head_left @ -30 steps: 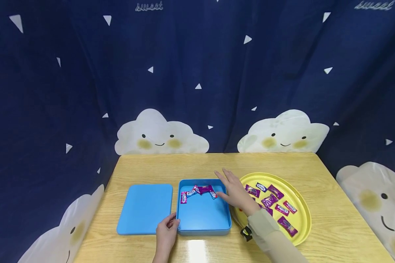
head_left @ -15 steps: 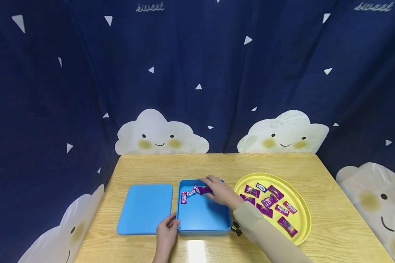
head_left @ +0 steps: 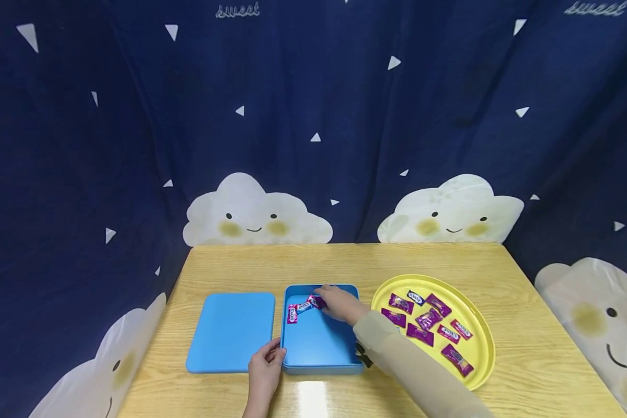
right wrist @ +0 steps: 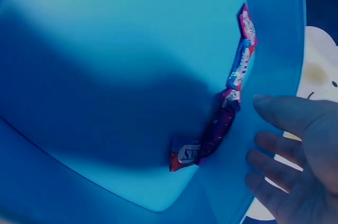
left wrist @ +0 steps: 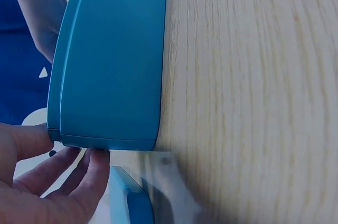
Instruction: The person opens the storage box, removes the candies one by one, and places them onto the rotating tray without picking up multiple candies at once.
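Observation:
My left hand (head_left: 265, 367) holds the open blue box (head_left: 324, 348) at its near left corner. In the left wrist view the thumb lies at the rim and the fingertips touch the side wall. My right hand (head_left: 338, 303) is inside the box by the far wall; the right wrist view has its fingers apart with nothing between them. Beside it lies a row of wrapped candies: a pink candy (right wrist: 247, 26), a blue candy (right wrist: 240, 65), a purple candy (right wrist: 216, 131) and a blue-and-red candy (right wrist: 185, 152). The head view hides the right end of that row behind the hand.
A flat blue lid (head_left: 232, 334) lies left of the box. To the right stands a round yellow tray (head_left: 479, 348) with several wrapped candies (head_left: 420, 334). The wooden table (head_left: 271, 258) ends at a dark blue curtain (head_left: 345, 116).
My right hand has moved left and slightly down, from the box's right edge in over the candy row, covering its right end. The left hand has stayed on the box.

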Demonstrator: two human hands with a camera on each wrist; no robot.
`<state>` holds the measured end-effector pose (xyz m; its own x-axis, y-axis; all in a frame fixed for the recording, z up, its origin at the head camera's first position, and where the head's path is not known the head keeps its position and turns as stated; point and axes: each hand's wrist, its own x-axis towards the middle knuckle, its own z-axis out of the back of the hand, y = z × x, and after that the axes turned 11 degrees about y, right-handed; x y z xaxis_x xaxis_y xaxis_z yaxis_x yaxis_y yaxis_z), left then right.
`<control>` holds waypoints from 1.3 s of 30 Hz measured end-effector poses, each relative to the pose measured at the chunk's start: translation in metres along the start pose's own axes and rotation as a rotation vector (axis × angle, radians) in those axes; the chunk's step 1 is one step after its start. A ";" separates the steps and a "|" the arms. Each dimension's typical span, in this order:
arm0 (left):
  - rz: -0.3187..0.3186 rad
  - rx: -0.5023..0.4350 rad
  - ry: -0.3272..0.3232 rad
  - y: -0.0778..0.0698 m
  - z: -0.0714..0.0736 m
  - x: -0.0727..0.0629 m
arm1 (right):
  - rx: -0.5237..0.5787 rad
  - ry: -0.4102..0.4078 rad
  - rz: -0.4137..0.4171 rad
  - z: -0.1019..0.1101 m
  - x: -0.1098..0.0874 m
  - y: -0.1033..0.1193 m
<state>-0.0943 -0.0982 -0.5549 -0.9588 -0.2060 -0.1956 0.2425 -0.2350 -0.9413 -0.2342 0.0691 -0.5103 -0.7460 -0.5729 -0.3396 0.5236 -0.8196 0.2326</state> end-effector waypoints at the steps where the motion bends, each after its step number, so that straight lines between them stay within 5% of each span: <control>1: 0.001 0.000 -0.001 0.000 0.000 0.000 | -0.010 0.001 -0.003 0.000 0.001 0.001; 20: -0.004 -0.011 -0.005 0.001 -0.001 0.000 | -0.132 0.014 -0.103 -0.020 0.022 0.001; 39: -0.010 -0.022 -0.004 0.002 0.000 0.001 | -0.105 0.058 -0.126 -0.019 0.025 -0.001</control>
<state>-0.0945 -0.0986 -0.5568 -0.9606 -0.2079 -0.1847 0.2292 -0.2159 -0.9491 -0.2455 0.0562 -0.5362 -0.7848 -0.4619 -0.4131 0.4697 -0.8783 0.0897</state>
